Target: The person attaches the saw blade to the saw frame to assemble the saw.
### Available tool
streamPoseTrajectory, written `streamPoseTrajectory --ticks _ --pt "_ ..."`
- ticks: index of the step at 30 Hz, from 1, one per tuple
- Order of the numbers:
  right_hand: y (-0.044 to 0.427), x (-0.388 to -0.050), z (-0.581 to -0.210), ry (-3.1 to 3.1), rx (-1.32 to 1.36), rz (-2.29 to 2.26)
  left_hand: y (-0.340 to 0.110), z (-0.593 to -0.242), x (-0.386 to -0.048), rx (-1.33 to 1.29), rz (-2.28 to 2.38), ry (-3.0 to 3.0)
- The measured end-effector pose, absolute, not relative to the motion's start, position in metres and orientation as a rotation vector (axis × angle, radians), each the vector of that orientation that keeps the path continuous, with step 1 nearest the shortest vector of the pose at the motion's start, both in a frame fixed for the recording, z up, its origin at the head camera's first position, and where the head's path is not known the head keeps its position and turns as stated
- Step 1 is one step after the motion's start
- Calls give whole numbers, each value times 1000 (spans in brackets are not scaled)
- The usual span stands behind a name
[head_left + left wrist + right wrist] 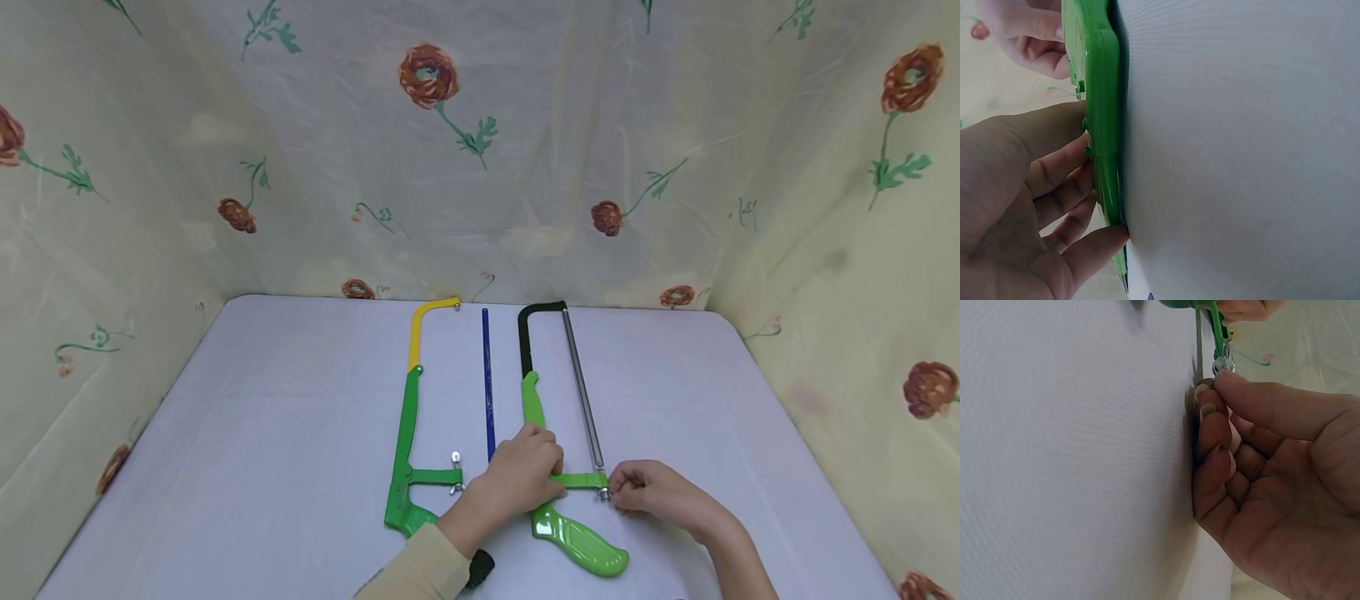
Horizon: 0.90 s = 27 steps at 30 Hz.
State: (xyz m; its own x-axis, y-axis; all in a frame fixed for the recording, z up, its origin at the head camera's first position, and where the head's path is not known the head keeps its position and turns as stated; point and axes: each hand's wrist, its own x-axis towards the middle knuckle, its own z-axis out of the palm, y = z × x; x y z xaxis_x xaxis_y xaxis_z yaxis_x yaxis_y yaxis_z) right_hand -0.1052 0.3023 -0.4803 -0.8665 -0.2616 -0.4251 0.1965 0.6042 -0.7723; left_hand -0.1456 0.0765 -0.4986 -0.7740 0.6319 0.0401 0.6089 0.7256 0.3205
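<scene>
Had light-green hacksaw (pixel 581 543) flat on white table (pixel 300 467), just right of blue blade (pixel 487 375). Gripped frame (pixel 532 400) with left hand (pixel 521 471), pinched metal nut (pixel 604 494) at crossbar (pixel 581 481) end with right hand (pixel 663 496). Probably called for steady frame, light fingertip turns tbh.

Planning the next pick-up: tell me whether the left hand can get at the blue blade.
Probably yes: the blue blade lies beside the left hand, its far stretch uncovered, though that hand would likely need to release the light-green saw.
</scene>
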Motion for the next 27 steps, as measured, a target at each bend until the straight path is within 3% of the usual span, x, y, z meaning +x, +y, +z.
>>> streamPoseTrajectory --ticks 27 --pt "300 -105 -476 2367 -29 -1133 76 -498 -145 1013 491 2841"
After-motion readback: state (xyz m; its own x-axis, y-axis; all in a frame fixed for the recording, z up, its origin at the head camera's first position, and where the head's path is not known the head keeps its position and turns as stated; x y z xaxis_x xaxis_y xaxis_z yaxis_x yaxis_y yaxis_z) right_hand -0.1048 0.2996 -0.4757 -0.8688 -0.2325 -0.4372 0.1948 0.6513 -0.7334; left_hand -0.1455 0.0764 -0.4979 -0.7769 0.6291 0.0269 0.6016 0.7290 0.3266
